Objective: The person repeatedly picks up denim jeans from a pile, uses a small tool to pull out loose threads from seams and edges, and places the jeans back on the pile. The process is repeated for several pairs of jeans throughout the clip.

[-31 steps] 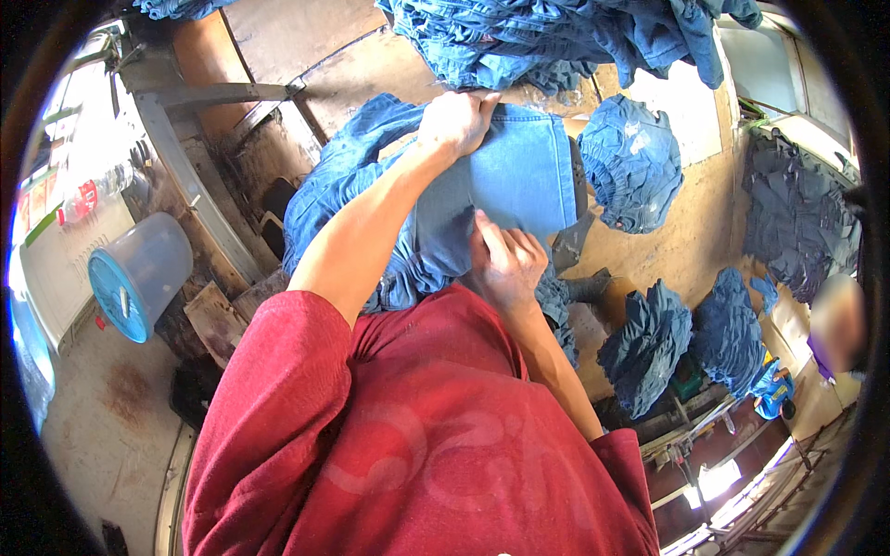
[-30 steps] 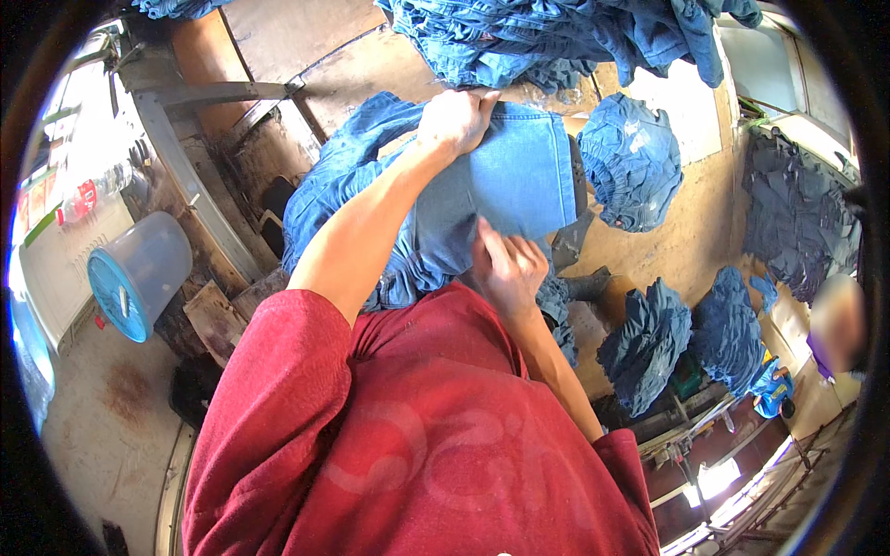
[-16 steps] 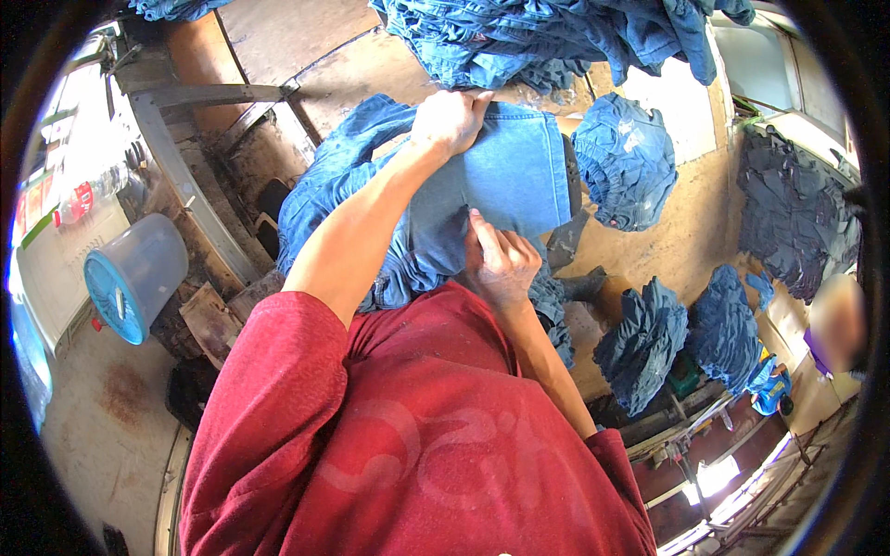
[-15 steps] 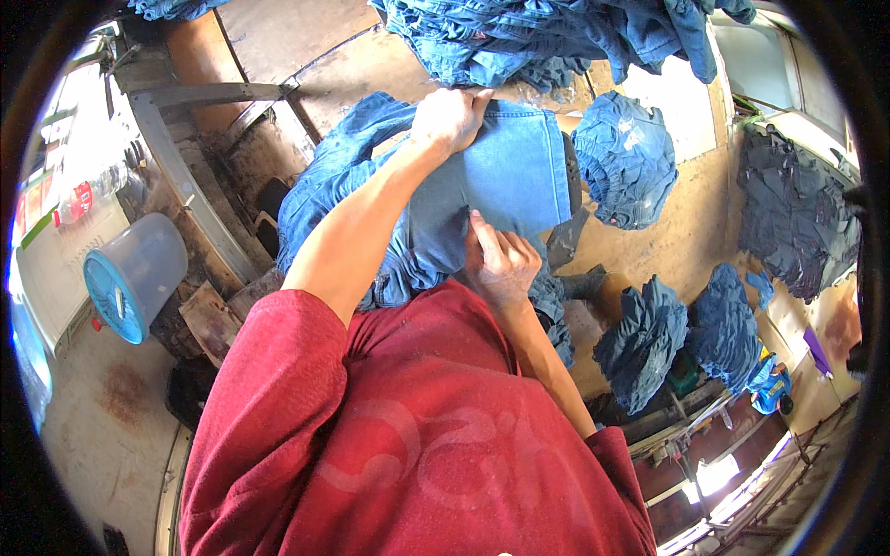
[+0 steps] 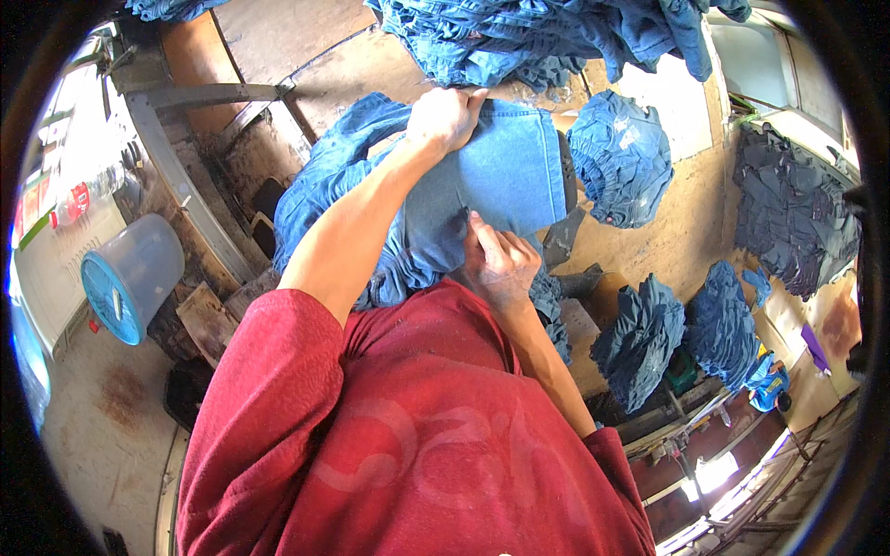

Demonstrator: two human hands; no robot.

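Observation:
A leg of blue jeans (image 5: 510,162) lies stretched out flat in front of me, its hem to the right. Past the hem shows the dark edge of something flat under the cloth. My left hand (image 5: 447,120) is closed over the far edge of the leg. At the near edge my right hand (image 5: 502,266) grips the denim with curled fingers, the index fingertip laid on a darker patch; its thumb is mostly hidden. The rest of the jeans bunches up to the left, under my left forearm.
A big heap of jeans (image 5: 547,37) lies at the far side. Crumpled blue bundles (image 5: 621,157) and a dark garment pile (image 5: 797,208) are to the right. On the left stand a metal frame (image 5: 181,176) and a clear bucket with a blue rim (image 5: 134,278). A person in blue (image 5: 768,382) is at far right.
Both hands keep almost the same hold on the jeans. The whole view has shifted very slightly.

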